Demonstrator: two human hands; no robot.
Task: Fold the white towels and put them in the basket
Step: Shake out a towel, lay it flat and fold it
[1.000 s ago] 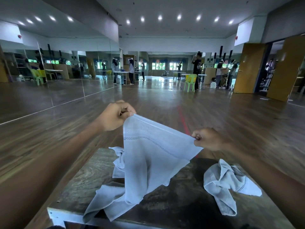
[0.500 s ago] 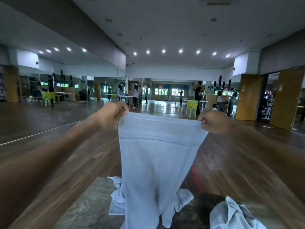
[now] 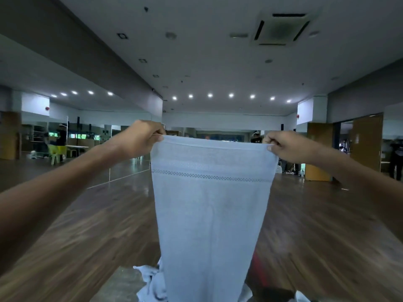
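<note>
Out in front of you hangs a white towel [image 3: 209,205], your left hand [image 3: 139,139] and right hand [image 3: 287,147] pinching its top corners. Not yet folded; more cloth [image 3: 150,284] waits below; no basket visible.

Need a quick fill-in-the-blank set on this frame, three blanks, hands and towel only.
1. The left hand and right hand each pinch a top ____ of the pale white cotton towel.
2. The towel hangs ____ between both grips.
3. A dotted band runs ____ across the towel's upper part.

Missing words: corner; vertically; horizontally
</note>
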